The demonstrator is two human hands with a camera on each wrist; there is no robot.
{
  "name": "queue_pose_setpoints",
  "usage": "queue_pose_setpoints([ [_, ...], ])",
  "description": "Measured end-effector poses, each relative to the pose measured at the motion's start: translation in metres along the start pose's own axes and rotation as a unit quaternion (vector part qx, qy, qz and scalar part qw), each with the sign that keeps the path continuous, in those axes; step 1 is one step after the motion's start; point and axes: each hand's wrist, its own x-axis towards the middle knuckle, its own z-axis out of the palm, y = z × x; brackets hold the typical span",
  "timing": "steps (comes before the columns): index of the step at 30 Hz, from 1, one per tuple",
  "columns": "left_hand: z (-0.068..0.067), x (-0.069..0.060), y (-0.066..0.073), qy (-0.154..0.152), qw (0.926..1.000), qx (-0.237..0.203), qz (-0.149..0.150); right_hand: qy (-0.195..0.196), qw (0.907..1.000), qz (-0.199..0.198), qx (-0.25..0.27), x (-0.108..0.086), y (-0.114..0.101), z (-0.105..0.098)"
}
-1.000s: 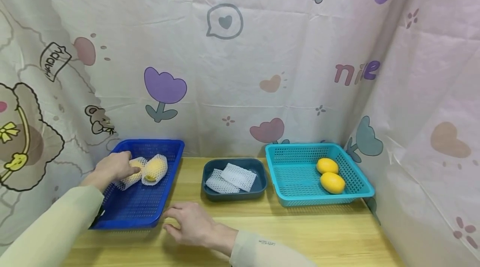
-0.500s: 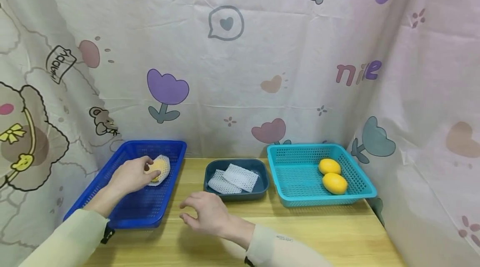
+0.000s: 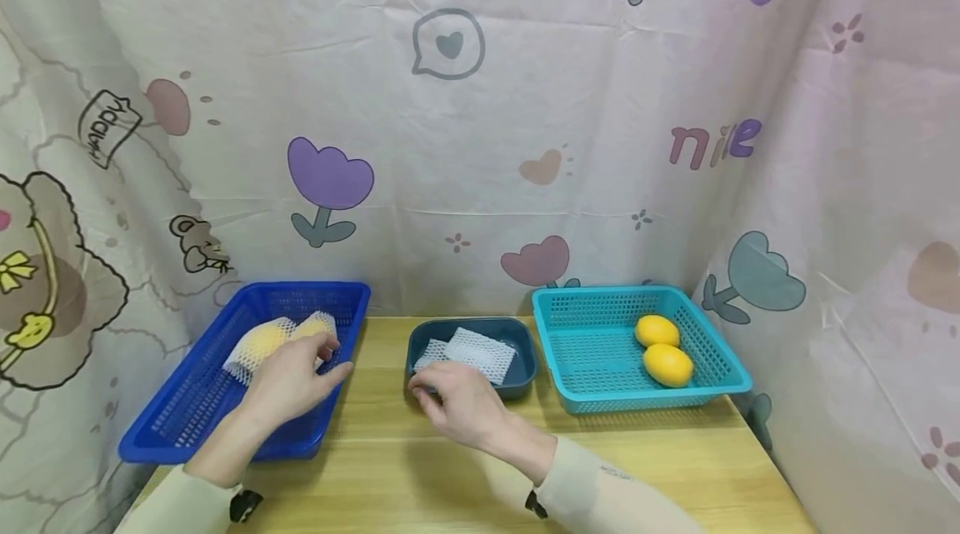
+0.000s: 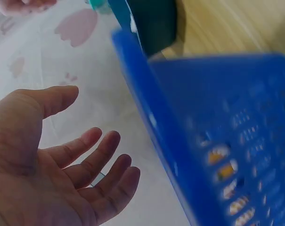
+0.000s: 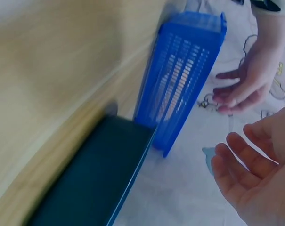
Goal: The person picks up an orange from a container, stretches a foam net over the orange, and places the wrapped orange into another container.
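Note:
My left hand (image 3: 292, 380) hovers above the right part of the blue basket (image 3: 187, 401), fingers loosely bent and holding nothing. Inside that basket lie two lemons in white foam nets: one netted lemon (image 3: 258, 344) and a second netted lemon (image 3: 315, 323), partly hidden by my fingers. In the left wrist view the palm (image 4: 52, 165) faces up beside the blurred basket rim (image 4: 156, 108). My right hand (image 3: 468, 409) is over the front edge of the dark teal tray (image 3: 517, 390), relaxed and without anything in it. Two white foam nets (image 3: 483, 355) lie flat in the tray.
A turquoise basket (image 3: 588, 351) stands on the right with two bare lemons, the back lemon (image 3: 657, 331) and the front lemon (image 3: 668, 365). Under everything is a wooden table (image 3: 637, 455). A printed curtain (image 3: 457, 151) hangs behind and at both sides.
My left hand has moved right across the blue basket, away from the left netted lemon. My right hand has travelled right from beside the blue basket to the tray's front edge.

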Motion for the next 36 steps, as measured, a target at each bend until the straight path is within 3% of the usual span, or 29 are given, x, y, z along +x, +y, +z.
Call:
queue_pose_setpoints([
  [6, 0.009, -0.01, 0.014, 0.017, 0.9995, -0.019, 0.019, -0.004, 0.9995, 0.029, -0.008, -0.011, 0.013, -0.013],
  [13, 0.026, -0.021, 0.027, 0.0, 0.9998, -0.022, 0.002, -0.005, 0.998, 0.056, -0.029, -0.028, 0.031, -0.025],
  [18, 0.039, -0.031, 0.038, 0.015, 0.9997, -0.02, 0.003, 0.0, 0.9973, 0.069, -0.026, -0.039, 0.045, -0.035],
  [24, 0.058, -0.037, 0.055, 0.036, 0.9983, -0.03, 0.035, 0.018, 0.9957, 0.09, -0.014, -0.048, 0.055, -0.047],
  [32, 0.092, -0.043, 0.079, 0.02, 0.9973, -0.042, 0.056, 0.036, 0.989, 0.138, -0.039, -0.062, 0.069, -0.062],
  [36, 0.103, -0.046, 0.088, 0.027, 0.9953, -0.042, 0.082, 0.028, 0.9825, 0.177, -0.051, -0.07, 0.076, -0.071],
])
